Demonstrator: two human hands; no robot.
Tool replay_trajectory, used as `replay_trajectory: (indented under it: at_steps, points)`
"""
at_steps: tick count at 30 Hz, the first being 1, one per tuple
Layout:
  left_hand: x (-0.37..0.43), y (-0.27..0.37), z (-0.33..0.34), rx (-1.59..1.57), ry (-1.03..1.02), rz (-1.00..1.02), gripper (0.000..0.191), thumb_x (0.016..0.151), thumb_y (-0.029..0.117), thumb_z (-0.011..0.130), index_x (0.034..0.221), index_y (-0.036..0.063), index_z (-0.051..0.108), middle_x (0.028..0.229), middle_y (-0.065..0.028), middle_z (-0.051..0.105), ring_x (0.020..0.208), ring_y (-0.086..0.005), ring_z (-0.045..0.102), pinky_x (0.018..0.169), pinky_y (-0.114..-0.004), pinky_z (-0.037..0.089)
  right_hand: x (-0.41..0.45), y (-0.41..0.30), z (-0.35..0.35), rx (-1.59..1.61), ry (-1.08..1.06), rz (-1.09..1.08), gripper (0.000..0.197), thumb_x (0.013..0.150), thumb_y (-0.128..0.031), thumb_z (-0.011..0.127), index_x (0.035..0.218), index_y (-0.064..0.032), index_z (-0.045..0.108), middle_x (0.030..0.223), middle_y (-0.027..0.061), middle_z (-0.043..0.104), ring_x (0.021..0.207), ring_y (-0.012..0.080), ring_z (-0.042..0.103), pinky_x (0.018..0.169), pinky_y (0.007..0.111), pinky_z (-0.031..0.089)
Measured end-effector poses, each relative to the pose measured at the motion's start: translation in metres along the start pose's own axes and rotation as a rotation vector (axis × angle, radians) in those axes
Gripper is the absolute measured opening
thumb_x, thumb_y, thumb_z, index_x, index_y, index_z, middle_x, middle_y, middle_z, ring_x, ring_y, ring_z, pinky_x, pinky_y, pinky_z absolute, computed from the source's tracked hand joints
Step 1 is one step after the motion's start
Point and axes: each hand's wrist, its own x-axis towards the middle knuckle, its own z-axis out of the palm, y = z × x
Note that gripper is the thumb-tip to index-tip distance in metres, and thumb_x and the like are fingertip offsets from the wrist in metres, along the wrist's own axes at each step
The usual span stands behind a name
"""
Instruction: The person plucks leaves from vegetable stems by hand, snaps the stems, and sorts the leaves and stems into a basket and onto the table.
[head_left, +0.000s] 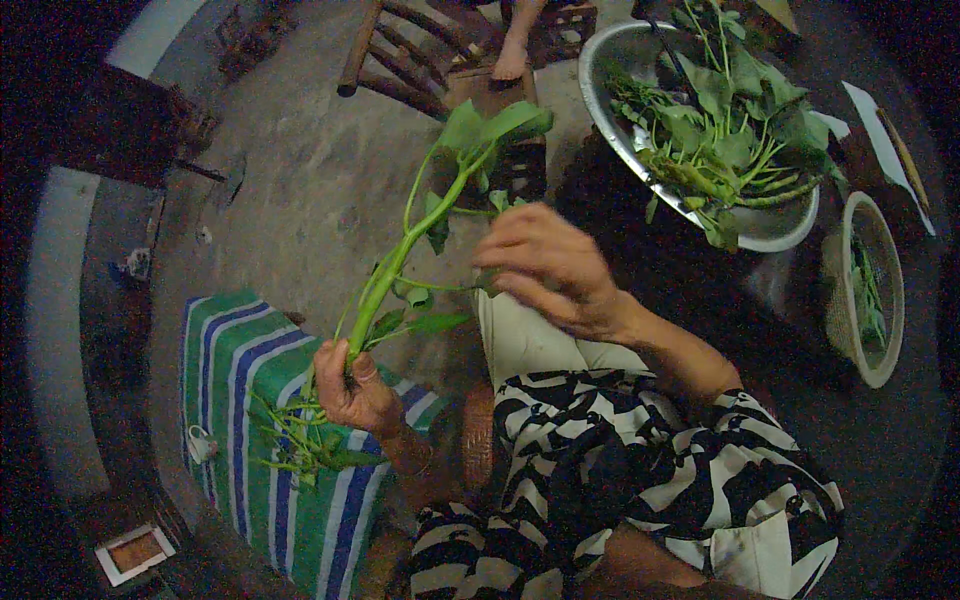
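Note:
My left hand (352, 390) grips the lower end of a long green leafy stem (409, 240), which slants up and away with broad leaves at its tip. My right hand (559, 274), blurred, is at the stem's right side. A thin leaf stalk runs from the stem to its thumb and fingers, where a leaf (487, 281) partly shows. Below my left hand, several thin green stalks and leaves (315, 446) show against a green, blue and white striped cloth (251, 360); whether they lie on it or hang from the hand, I cannot tell.
A large metal basin (600, 97) heaped with leafy greens (735, 142) stands at upper right. A mesh plastic basket (840, 300) with some greens sits right of it. A wooden chair (405, 67) and another person's bare foot (511, 61) are ahead. A white cup (201, 446) is at the cloth's left edge.

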Motion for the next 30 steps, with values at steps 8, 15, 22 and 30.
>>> replay_trajectory:
  at_steps: [8, 15, 22, 30]
  points:
    - [0.003, 0.011, 0.004, 0.007, 0.023, 0.001, 0.024, 0.079, 0.02, 0.061, 0.085, -0.0035, 0.059, 0.081, -0.0143, 0.057, 0.077, -0.0269, 0.053, 0.073, -0.035, 0.042, -0.011, 0.01, 0.026, 0.185, -0.199, 0.16, 0.017, 0.077, -0.015, 0.061, 0.088, -0.003, 0.06, 0.083, 0.012, 0.058, 0.08, 0.0289, 0.055, 0.07, 0.037, 0.044]
    - [0.001, 0.008, 0.002, 0.008, 0.008, 0.006, 0.023, 0.079, 0.019, 0.062, 0.085, -0.0029, 0.06, 0.082, -0.014, 0.057, 0.076, -0.0268, 0.053, 0.072, -0.035, 0.042, -0.021, 0.009, 0.021, 0.248, -0.224, 0.291, 0.016, 0.08, -0.017, 0.056, 0.083, -0.0017, 0.06, 0.076, 0.0125, 0.058, 0.073, 0.0288, 0.056, 0.064, 0.035, 0.044]
    - [0.001, 0.01, 0.006, 0.046, -0.111, -0.002, 0.019, 0.079, 0.015, 0.061, 0.086, -0.0029, 0.06, 0.081, -0.014, 0.057, 0.075, -0.0261, 0.053, 0.069, -0.035, 0.042, -0.019, 0.029, 0.019, 0.542, -0.076, 0.589, 0.015, 0.082, -0.012, 0.052, 0.08, 0.0008, 0.06, 0.077, 0.0058, 0.06, 0.069, 0.017, 0.055, 0.061, 0.028, 0.043]
    - [0.003, 0.003, 0.004, 0.13, 0.013, 0.001, 0.022, 0.082, 0.018, 0.058, 0.089, -0.0028, 0.058, 0.081, -0.0103, 0.057, 0.072, -0.02, 0.052, 0.066, -0.03, 0.042, -0.002, -0.002, 0.008, 0.528, 0.149, 0.594, 0.016, 0.085, -0.01, 0.048, 0.087, 0.0, 0.06, 0.086, 0.0071, 0.061, 0.077, 0.0144, 0.056, 0.068, 0.023, 0.044]
